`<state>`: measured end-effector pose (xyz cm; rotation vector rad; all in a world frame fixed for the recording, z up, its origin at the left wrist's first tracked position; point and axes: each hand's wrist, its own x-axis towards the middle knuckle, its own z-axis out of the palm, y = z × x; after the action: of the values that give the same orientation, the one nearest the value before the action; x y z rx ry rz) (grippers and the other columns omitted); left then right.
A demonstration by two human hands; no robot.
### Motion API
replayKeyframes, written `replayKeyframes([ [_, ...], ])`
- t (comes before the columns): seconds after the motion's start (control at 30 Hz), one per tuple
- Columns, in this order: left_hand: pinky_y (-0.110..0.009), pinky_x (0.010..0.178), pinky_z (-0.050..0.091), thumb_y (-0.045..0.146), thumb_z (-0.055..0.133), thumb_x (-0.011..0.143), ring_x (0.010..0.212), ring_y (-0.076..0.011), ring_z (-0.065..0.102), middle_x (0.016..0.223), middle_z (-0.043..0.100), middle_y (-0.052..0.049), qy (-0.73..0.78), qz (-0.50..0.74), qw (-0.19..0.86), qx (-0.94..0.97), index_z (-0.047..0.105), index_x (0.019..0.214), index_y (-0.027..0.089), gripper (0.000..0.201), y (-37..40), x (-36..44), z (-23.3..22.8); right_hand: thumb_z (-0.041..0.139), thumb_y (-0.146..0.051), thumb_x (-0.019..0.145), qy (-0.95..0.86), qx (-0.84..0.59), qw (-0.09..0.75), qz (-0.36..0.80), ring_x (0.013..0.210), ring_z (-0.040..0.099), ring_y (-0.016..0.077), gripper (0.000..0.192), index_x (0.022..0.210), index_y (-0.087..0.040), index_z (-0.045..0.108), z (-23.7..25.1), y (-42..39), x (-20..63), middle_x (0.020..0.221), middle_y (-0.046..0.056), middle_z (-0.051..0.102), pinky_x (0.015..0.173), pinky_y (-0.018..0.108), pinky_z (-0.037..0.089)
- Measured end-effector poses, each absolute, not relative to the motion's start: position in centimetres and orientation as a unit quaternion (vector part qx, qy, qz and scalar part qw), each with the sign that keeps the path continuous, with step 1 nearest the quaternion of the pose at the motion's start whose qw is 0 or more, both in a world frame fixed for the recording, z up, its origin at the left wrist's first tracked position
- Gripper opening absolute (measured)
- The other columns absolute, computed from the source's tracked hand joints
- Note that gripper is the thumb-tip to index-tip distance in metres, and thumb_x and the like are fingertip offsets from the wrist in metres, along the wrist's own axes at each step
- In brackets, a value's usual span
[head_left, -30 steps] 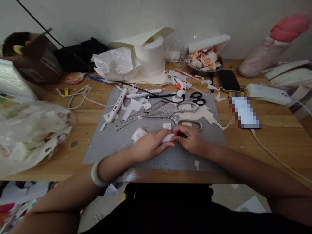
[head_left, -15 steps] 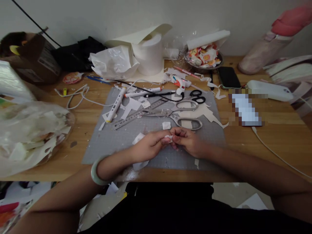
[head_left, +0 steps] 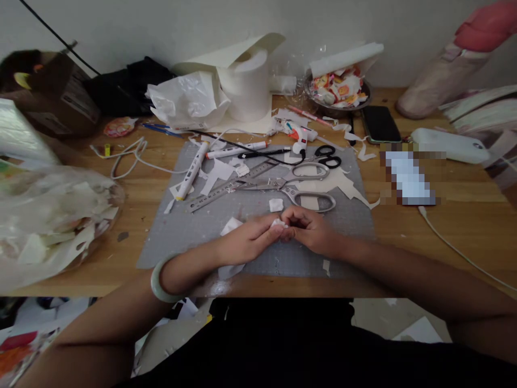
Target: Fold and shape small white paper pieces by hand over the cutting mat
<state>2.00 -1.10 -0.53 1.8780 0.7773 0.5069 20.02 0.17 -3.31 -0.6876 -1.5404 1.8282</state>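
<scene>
My left hand (head_left: pixel 247 240) and my right hand (head_left: pixel 309 230) meet over the near part of a grey cutting mat (head_left: pixel 181 237). Between their fingertips they pinch a small white paper piece (head_left: pixel 278 223). A pale green bangle (head_left: pixel 159 280) sits on my left wrist. A white scrap (head_left: pixel 231 226) lies just left of my left hand, another scrap (head_left: pixel 276 205) just beyond the fingers. Large silver scissors (head_left: pixel 301 187) and a metal ruler (head_left: pixel 228 189) lie further back on the mat.
Small black scissors (head_left: pixel 328 157), a glue gun (head_left: pixel 299 138), white markers (head_left: pixel 193 171), a paper roll (head_left: pixel 247 86), a bowl of wrappers (head_left: pixel 338 90), a phone (head_left: pixel 378 125) and cables (head_left: pixel 456 250) crowd the wooden table (head_left: pixel 464 226). A plastic bag of scraps (head_left: pixel 48 221) lies at left.
Both hands lifted the small paper piece slightly off the mat and worked it between the fingertips; they stay joined at the same spot. The view shifted a little.
</scene>
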Motion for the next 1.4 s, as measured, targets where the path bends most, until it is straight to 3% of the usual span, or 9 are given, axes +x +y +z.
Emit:
replayKeyframes([
  [0.17,-0.027,0.073,0.045,0.035,0.048,0.088,0.077,-0.0152,0.054,0.089,0.06,-0.004,0.321,0.163,0.463,0.81,0.051,0.095,0.015,0.022,-1.2,1.9,-0.4,0.067,-0.042,0.074,-0.621,-0.279,0.291,0.672,0.056,0.038,0.0072,0.032,0.069,-0.017,0.047,-3.0,0.2,20.2,0.062,-0.006,0.042,0.054,0.021,0.032],
  [0.47,-0.027,0.074,0.046,0.029,0.037,0.093,0.079,-0.0152,0.059,0.087,0.064,-0.005,0.311,0.151,0.464,0.816,0.055,0.093,0.014,0.024,-0.8,1.6,-0.2,0.058,-0.045,0.082,-0.601,-0.164,0.242,0.744,0.061,0.043,0.0081,0.033,0.07,-0.016,0.048,-3.2,1.6,20.7,0.064,-0.003,0.048,0.06,0.023,0.036],
  [0.63,-0.028,0.078,0.046,0.027,0.037,0.093,0.083,-0.0151,0.059,0.091,0.064,-0.006,0.302,0.161,0.475,0.811,0.056,0.094,0.014,0.022,-0.7,1.6,-0.5,0.057,-0.045,0.083,-0.571,-0.2,0.252,0.755,0.059,0.044,0.0079,0.031,0.074,-0.018,0.045,-3.2,1.5,20.7,0.064,-0.004,0.047,0.058,0.022,0.037],
  [0.77,-0.027,0.072,0.046,0.03,0.04,0.092,0.074,-0.0145,0.057,0.084,0.063,-0.004,0.332,0.155,0.446,0.816,0.055,0.092,0.014,0.022,-0.9,1.8,-0.7,0.063,-0.04,0.079,-0.639,-0.245,0.287,0.67,0.06,0.042,0.0085,0.027,0.077,-0.019,0.047,-2.8,0.9,20.5,0.067,-0.004,0.045,0.057,0.022,0.035],
  [0.9,-0.027,0.074,0.045,0.03,0.04,0.092,0.08,-0.0149,0.058,0.092,0.064,-0.005,0.345,0.155,0.435,0.817,0.054,0.098,0.015,0.021,-1.0,2.2,-0.6,0.052,-0.026,0.086,-0.766,-0.254,0.319,0.497,0.063,0.04,0.0107,0.015,0.073,-0.019,0.047,-2.9,0.5,20.5,0.068,-0.002,0.045,0.061,0.025,0.034],
  [1.03,-0.022,0.06,0.04,0.03,0.042,0.091,0.062,-0.0113,0.051,0.073,0.059,0.0,0.358,0.136,0.431,0.817,0.055,0.084,0.015,0.021,-1.1,2.2,-0.5,0.045,-0.015,0.084,-0.83,-0.242,0.296,0.406,0.065,0.039,0.0123,0.013,0.072,-0.019,0.042,-3.0,0.5,20.6,0.071,0.0,0.043,0.063,0.027,0.032],
  [1.2,-0.021,0.048,0.027,0.029,0.045,0.085,0.048,-0.0079,0.035,0.053,0.04,0.005,0.343,0.097,0.46,0.813,0.043,0.061,0.016,0.027,-0.9,1.7,-0.6,0.041,-0.029,0.09,-0.794,-0.223,0.236,0.513,0.063,0.037,0.0112,0.022,0.071,-0.019,0.039,-2.8,0.8,20.6,0.069,-0.002,0.041,0.061,0.026,0.031],
  [1.4,-0.022,0.048,0.025,0.035,0.041,0.085,0.047,-0.0083,0.031,0.051,0.031,0.005,0.312,0.057,0.504,0.804,0.032,0.056,0.018,0.035,-0.9,1.4,-0.4,0.041,-0.056,0.088,-0.677,-0.164,0.151,0.701,0.056,0.029,0.0084,0.04,0.074,-0.018,0.04,-2.6,1.5,20.9,0.062,-0.006,0.033,0.055,0.023,0.026],
])
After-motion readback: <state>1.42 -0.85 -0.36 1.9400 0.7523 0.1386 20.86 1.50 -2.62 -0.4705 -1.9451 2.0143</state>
